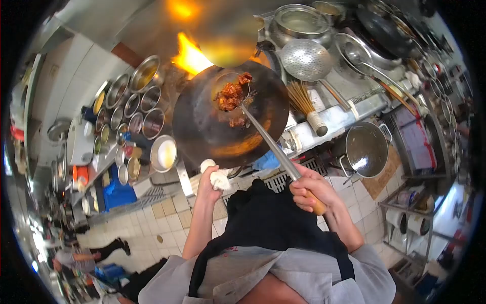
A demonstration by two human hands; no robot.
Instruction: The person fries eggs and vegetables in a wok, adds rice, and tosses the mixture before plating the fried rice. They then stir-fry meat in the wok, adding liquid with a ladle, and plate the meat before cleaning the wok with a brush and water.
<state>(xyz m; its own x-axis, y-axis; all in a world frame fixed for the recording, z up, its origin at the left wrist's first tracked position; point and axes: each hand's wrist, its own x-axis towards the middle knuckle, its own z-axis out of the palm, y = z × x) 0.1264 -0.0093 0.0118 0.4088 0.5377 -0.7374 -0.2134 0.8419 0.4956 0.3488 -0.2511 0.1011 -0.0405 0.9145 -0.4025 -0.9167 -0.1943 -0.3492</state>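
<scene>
My right hand (313,189) is wrapped round the wooden end of a long metal-handled ladle (268,138), which reaches over the wok. Glossy reddish-brown chunks of food (230,96) are at the ladle's bowl, and smaller bits lie on the wok's surface. The large dark wok (195,121) sits over the stove, with flames (191,55) rising behind it. My left hand (206,188) is closed on a folded white cloth (219,181) at the wok's near edge; the cloth and fingers hide whatever they grip of the wok.
Several metal containers (153,123) stand left of the wok, including one with white contents (164,154). To the right are a bamboo brush (304,104), a perforated skimmer (306,60) and a large pot (367,147). Another person (83,258) is at lower left.
</scene>
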